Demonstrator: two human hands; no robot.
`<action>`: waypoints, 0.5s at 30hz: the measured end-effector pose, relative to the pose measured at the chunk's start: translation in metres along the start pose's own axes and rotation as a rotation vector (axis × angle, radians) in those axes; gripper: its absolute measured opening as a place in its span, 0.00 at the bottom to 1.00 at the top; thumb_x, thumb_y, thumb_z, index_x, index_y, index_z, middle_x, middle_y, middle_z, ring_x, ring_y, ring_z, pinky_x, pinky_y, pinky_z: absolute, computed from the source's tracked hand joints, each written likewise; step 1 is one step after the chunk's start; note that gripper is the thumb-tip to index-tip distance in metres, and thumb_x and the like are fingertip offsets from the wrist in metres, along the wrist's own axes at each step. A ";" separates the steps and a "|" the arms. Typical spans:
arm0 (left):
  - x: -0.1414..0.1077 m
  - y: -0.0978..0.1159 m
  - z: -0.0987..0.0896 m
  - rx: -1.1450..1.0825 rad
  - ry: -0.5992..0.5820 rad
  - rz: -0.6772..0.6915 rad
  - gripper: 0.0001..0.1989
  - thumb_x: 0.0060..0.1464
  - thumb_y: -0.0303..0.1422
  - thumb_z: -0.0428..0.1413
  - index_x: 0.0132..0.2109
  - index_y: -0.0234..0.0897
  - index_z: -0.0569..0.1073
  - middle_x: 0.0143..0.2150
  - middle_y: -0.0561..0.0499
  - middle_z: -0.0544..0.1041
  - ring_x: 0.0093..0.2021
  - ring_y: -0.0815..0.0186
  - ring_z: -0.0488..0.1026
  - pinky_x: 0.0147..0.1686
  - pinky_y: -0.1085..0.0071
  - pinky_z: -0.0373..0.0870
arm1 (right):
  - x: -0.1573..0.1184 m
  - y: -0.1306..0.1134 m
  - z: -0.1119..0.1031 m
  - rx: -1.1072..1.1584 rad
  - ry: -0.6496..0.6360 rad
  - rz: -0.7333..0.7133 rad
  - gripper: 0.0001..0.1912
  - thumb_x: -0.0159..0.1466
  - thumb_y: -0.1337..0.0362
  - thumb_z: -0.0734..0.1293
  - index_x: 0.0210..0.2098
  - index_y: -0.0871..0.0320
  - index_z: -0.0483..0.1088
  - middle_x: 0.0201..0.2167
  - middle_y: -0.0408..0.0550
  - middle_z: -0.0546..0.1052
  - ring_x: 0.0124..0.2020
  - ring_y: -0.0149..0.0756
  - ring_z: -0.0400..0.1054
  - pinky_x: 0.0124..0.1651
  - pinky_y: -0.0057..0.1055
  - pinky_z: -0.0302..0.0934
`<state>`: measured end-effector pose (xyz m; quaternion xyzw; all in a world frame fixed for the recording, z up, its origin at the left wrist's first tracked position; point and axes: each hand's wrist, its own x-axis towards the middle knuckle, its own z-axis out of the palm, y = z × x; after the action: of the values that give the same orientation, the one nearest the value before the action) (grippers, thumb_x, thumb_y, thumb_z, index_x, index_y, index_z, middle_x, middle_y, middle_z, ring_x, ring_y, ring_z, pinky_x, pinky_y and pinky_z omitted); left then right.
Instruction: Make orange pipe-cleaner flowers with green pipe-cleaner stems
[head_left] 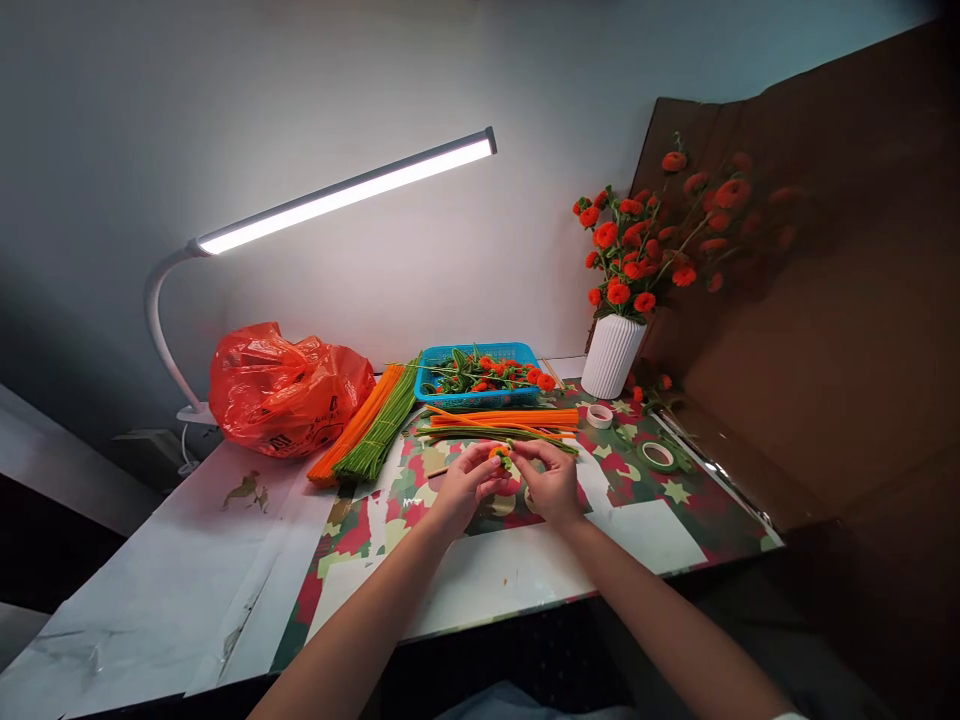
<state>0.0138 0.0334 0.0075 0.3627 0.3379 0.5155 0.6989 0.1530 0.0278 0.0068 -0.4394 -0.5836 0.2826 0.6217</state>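
Between my two hands is a small orange pipe-cleaner flower (500,456) with green at its underside. My left hand (466,488) pinches it from the left, fingers closed around its edge. From the right, my right hand (553,482) has thumb and forefinger pressed together on its green part. Just beyond my hands lie loose orange pipe cleaners (510,419) and a row of dark green pipe cleaners (457,434). A thin brown stick (437,472) rests beside my left hand, partly hidden.
A blue basket (429,392) holds finished flowers. Left of it are orange and green bundles (379,440) and a red plastic bag (289,390). Tape rolls (599,416) and a white vase (613,357) of orange flowers stand right. A lamp (345,197) hangs above; cardboard (825,300) walls the right.
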 end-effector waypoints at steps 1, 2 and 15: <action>0.000 0.000 0.000 -0.008 0.001 -0.009 0.20 0.37 0.34 0.68 0.40 0.35 0.74 0.32 0.51 0.76 0.27 0.71 0.74 0.29 0.74 0.73 | 0.001 0.000 -0.001 0.000 -0.032 -0.045 0.06 0.57 0.63 0.67 0.32 0.54 0.77 0.30 0.48 0.77 0.34 0.38 0.70 0.41 0.37 0.65; 0.000 0.000 0.000 -0.012 0.002 -0.016 0.20 0.37 0.34 0.68 0.39 0.35 0.74 0.31 0.52 0.76 0.26 0.71 0.73 0.28 0.74 0.73 | 0.002 0.001 -0.003 0.003 -0.070 -0.079 0.07 0.58 0.64 0.66 0.32 0.54 0.77 0.30 0.47 0.77 0.34 0.38 0.69 0.41 0.36 0.64; -0.003 0.003 0.002 0.075 0.051 0.009 0.23 0.37 0.41 0.67 0.34 0.38 0.63 0.28 0.57 0.73 0.25 0.72 0.74 0.26 0.76 0.72 | 0.008 -0.003 -0.012 -0.072 -0.270 -0.139 0.09 0.59 0.69 0.63 0.34 0.54 0.75 0.31 0.46 0.75 0.34 0.37 0.68 0.38 0.33 0.62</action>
<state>0.0130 0.0306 0.0118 0.3770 0.3731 0.5146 0.6737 0.1657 0.0311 0.0137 -0.3779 -0.7005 0.2743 0.5396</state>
